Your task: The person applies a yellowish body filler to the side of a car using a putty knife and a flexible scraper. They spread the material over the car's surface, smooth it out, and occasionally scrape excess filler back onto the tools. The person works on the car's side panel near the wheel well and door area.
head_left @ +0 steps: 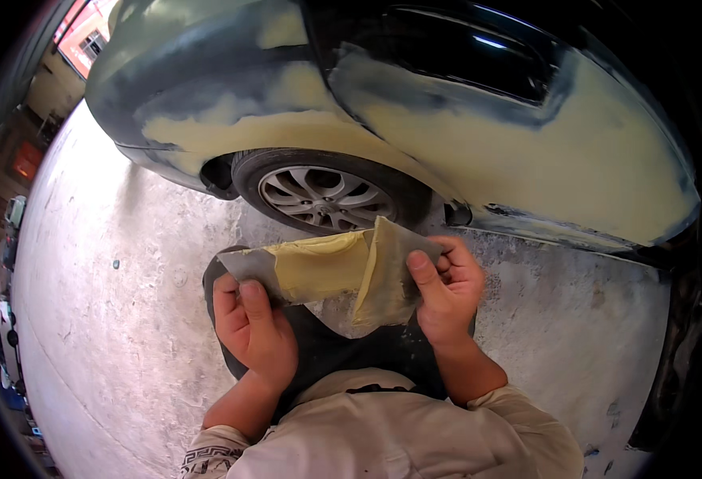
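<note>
My left hand (259, 327) grips the left end of a grey flat plate (247, 262), which carries a broad layer of yellow putty (319, 267). My right hand (447, 307) holds a second flat spreader (391, 279) by its right side, thumb on top. It is smeared with putty and its left edge, thick with yellow paste, rests on or against the plate; exactly where they touch is unclear. Both are held over my dark-clad lap, in front of the car's wheel.
A car body (590, 160) with patches of beige filler and dark primer fills the upper view, its alloy wheel (325, 199) just beyond my hands. The pale concrete floor (119, 303) spreads around me. Vehicles and a building lie at the far left, distorted.
</note>
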`<action>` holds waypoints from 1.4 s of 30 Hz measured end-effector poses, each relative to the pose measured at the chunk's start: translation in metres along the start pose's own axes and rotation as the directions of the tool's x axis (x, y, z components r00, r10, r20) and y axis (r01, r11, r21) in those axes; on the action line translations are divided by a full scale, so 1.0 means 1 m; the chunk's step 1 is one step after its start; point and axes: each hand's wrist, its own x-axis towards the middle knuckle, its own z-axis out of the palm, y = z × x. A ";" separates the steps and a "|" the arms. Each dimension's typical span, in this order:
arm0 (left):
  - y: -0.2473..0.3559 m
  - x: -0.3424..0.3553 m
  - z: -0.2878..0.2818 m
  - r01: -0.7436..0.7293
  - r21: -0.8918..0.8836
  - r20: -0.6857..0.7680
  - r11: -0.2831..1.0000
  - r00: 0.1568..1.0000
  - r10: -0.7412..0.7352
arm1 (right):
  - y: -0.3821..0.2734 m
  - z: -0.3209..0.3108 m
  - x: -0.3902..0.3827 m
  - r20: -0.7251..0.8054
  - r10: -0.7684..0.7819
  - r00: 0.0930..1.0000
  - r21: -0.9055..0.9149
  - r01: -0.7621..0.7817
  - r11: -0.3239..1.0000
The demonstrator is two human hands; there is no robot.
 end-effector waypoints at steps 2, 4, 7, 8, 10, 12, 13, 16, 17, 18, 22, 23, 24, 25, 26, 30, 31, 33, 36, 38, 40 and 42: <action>-0.008 0.011 -0.012 -0.007 0.034 -0.005 0.999 1.000 0.007 | 0.013 0.016 0.006 -0.017 0.004 1.000 -0.061 -0.005 0.998; -0.017 0.030 -0.027 0.004 0.074 0.014 0.997 1.000 -0.005 | 0.028 0.035 0.015 -0.042 -0.029 0.999 -0.100 0.024 0.995; -0.027 0.053 -0.046 0.029 0.102 0.064 0.994 0.997 -0.036 | 0.047 0.057 0.025 -0.072 -0.002 0.997 -0.143 -0.008 0.990; -0.030 0.062 -0.051 0.026 0.114 0.082 0.993 0.996 -0.036 | 0.052 0.067 0.029 -0.091 -0.029 0.995 -0.144 0.015 0.989; -0.036 0.073 -0.071 0.034 0.234 0.144 0.972 0.987 -0.069 | 0.064 0.086 0.035 -0.130 -0.084 0.988 -0.148 0.064 0.987; -0.041 0.088 -0.087 0.034 0.348 0.251 0.937 0.960 -0.128 | 0.078 0.100 0.041 -0.146 -0.124 0.982 -0.192 0.094 0.977; -0.047 0.096 -0.093 -0.020 0.386 0.302 0.922 0.947 -0.106 | 0.085 0.107 0.043 -0.156 -0.144 0.977 -0.215 0.109 0.971; -0.055 0.123 -0.105 -0.171 0.515 0.518 0.840 0.843 -0.146 | 0.100 0.130 0.053 -0.210 -0.228 0.951 -0.162 0.196 0.967; -0.064 0.129 -0.110 -0.278 0.482 0.569 0.831 0.820 -0.056 | 0.105 0.134 0.055 -0.230 -0.258 0.938 -0.172 0.222 0.960; -0.070 0.134 -0.115 -0.306 0.449 0.612 0.839 0.790 -0.040 | 0.109 0.137 0.055 -0.254 -0.291 0.922 -0.183 0.249 0.951; -0.093 0.148 -0.129 -0.373 0.349 0.775 0.860 0.631 -0.040 | 0.119 0.133 0.064 -0.433 -0.414 0.801 -0.148 0.390 0.909; -0.099 0.149 -0.134 -0.393 0.382 0.797 0.837 0.598 -0.083 | 0.114 0.124 0.067 -0.457 -0.408 0.791 -0.101 0.410 0.907; -0.105 0.150 -0.138 -0.416 0.408 0.815 0.813 0.567 -0.119 | 0.106 0.116 0.070 -0.481 -0.408 0.776 -0.059 0.436 0.898; -0.109 0.146 -0.142 -0.230 0.517 0.715 0.825 0.646 -0.268 | 0.092 0.114 0.071 -0.505 -0.410 0.759 -0.035 0.457 0.889; -0.113 0.143 -0.141 0.013 0.455 0.628 0.890 0.705 -0.331 | 0.080 0.113 0.071 -0.523 -0.415 0.745 -0.009 0.482 0.876; -0.123 0.135 -0.126 0.556 0.027 0.477 0.831 0.723 -0.500 | 0.066 0.103 0.050 -0.467 -0.528 0.709 -0.104 0.549 0.830; -0.121 0.131 -0.115 0.582 -0.041 0.476 0.812 0.726 -0.496 | 0.063 0.101 0.044 -0.321 -0.581 0.748 -0.131 0.573 0.809; -0.114 0.124 -0.098 0.613 -0.110 0.489 0.782 0.718 -0.495 | 0.062 0.099 0.032 -0.029 -0.638 0.769 -0.150 0.628 0.764; -0.105 0.116 -0.075 0.557 -0.152 0.522 0.816 0.747 -0.412 | 0.056 0.097 0.023 0.312 -0.549 0.775 -0.214 0.621 0.754; -0.096 0.118 -0.065 0.488 -0.130 0.527 0.863 0.772 -0.357 | 0.054 0.095 0.020 0.402 -0.512 0.759 -0.321 0.640 0.698; -0.094 0.118 -0.059 0.418 -0.106 0.538 0.902 0.787 -0.302 | 0.053 0.084 0.018 0.454 -0.480 0.751 -0.484 0.660 0.575; -0.096 0.116 -0.055 0.350 -0.076 0.548 0.934 0.797 -0.254 | 0.053 0.074 0.016 0.457 -0.472 0.754 -0.560 0.656 0.506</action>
